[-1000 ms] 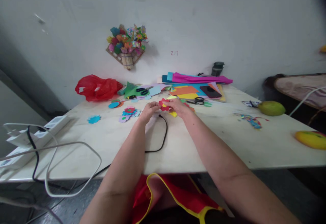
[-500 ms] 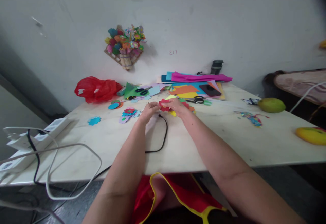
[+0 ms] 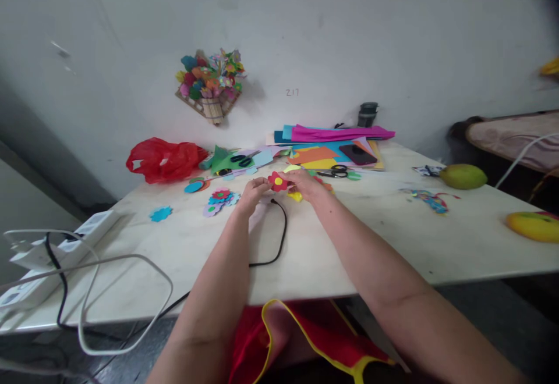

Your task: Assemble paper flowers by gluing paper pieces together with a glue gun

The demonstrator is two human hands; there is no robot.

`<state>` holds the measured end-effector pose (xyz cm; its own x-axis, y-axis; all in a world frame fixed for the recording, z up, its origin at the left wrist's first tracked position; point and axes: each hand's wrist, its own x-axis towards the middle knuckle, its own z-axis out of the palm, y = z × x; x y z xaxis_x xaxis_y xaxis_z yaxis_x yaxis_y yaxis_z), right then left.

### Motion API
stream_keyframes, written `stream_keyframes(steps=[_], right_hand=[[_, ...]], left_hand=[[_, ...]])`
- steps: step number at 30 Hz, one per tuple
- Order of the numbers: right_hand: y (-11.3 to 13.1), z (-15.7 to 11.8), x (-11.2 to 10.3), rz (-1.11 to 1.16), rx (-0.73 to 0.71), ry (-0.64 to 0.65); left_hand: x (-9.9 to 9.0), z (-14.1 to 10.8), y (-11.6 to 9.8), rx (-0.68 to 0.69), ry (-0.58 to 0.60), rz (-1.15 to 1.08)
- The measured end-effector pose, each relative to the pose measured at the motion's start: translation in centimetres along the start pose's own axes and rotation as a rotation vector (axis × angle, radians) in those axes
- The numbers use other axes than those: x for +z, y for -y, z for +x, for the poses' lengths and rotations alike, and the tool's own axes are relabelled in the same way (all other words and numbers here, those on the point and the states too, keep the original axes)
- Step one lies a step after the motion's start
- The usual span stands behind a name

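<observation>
A red paper flower with a yellow round centre (image 3: 278, 181) is held up between both hands above the table. My left hand (image 3: 255, 191) pinches its left edge, fingers closed. On its right edge the fingers of my right hand (image 3: 302, 184) are closed too. Yellow paper pieces (image 3: 295, 196) lie beneath my right hand, with red and orange ones partly hidden behind it. Left of my hands sits a small pile of finished-looking flowers, a red one (image 3: 220, 194) above a lilac one (image 3: 212, 208).
Black scissors (image 3: 339, 171), a phone (image 3: 358, 155) and coloured sheets (image 3: 312, 155) lie at the back. A red bag (image 3: 163, 160), blue flower (image 3: 161, 214) and power strip (image 3: 94, 224) are left. A black cable (image 3: 285, 233) curves between my arms; mangoes (image 3: 463, 176) lie right.
The red flower's yellow centre, partly covered by fingers before, now shows fully. My right fingers have drawn back to the flower's right edge. The camera view has shifted slightly.
</observation>
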<state>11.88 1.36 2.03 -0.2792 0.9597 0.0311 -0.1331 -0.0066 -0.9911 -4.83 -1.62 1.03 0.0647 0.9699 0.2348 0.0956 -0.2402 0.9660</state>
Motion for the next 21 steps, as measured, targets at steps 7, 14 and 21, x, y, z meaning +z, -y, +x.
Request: stream_keyframes(steps=[7, 14, 21], right_hand=[[-0.3, 0.2, 0.1, -0.066, -0.016, -0.036], [-0.4, 0.3, 0.4, -0.026, -0.004, -0.031], [-0.7, 0.3, 0.8, -0.001, 0.020, -0.019]], left_hand=[[-0.1, 0.3, 0.5, 0.004, -0.001, 0.012], [0.5, 0.1, 0.7, 0.044, 0.010, -0.074], [1.0, 0.1, 0.7, 0.041, -0.066, -0.075]])
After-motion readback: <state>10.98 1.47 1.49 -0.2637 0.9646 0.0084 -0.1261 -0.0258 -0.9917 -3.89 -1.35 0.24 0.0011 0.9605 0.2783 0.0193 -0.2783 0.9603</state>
